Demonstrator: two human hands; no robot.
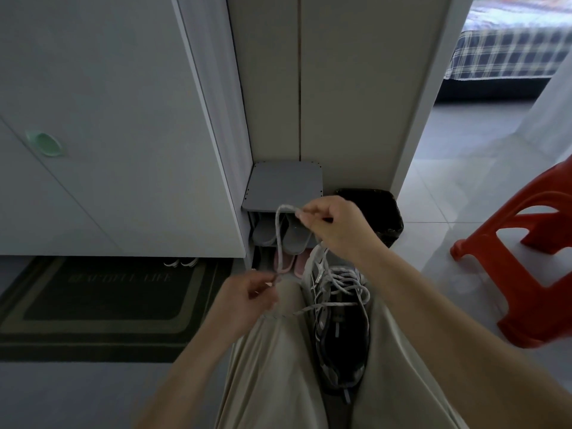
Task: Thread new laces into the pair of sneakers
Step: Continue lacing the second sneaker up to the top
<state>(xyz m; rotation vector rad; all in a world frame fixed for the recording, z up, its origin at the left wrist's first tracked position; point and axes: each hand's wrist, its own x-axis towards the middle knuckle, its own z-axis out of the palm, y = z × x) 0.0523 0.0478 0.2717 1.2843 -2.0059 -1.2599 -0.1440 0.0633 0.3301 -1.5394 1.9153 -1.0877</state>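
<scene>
A grey and black sneaker (pixel 342 329) lies wedged between my knees, toe pointing away from me. A speckled white lace (pixel 280 239) runs through its upper eyelets and loops up in front of me. My right hand (pixel 335 226) is raised above the shoe and pinches the top of that loop. Lower and to the left, my left hand (pixel 247 297) pinches the lace's other end over my left knee. Loose lace strands (pixel 346 286) cross the sneaker's tongue.
A small grey shoe rack (pixel 283 188) with slippers stands against the wall ahead, beside a black bin (pixel 388 218). A red plastic stool (pixel 526 267) is to the right, a dark doormat (pixel 102 305) to the left under a white cabinet (pixel 108 134).
</scene>
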